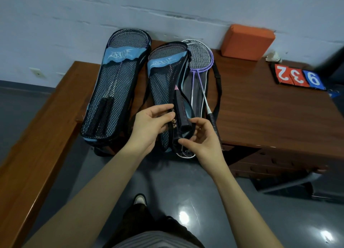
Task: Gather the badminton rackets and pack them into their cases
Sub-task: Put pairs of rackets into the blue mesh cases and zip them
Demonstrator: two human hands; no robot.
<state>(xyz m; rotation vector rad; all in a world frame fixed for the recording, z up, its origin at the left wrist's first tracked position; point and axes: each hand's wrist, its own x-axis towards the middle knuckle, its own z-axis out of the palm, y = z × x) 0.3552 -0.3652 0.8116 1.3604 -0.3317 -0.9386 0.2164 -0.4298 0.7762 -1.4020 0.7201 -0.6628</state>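
Both hands work at the near end of the middle black mesh racket case with a blue printed band (165,84), which lies on the brown wooden desk (260,106). Left hand (149,124) pinches the edge of the case's opening; right hand (202,138) has its fingers curled at the dark binding, beside the dark grip of a pink-shafted racket (181,110) that sticks out of the opening.

Left of this case lies a second black mesh case (115,87), seemingly closed, with two rackets inside. Right of it, two purple and white rackets (200,61) rest on an open grey case (188,91).

I judge that the step is closing the middle case. Next, the grip must go fully inside, then the zipper can be pulled.
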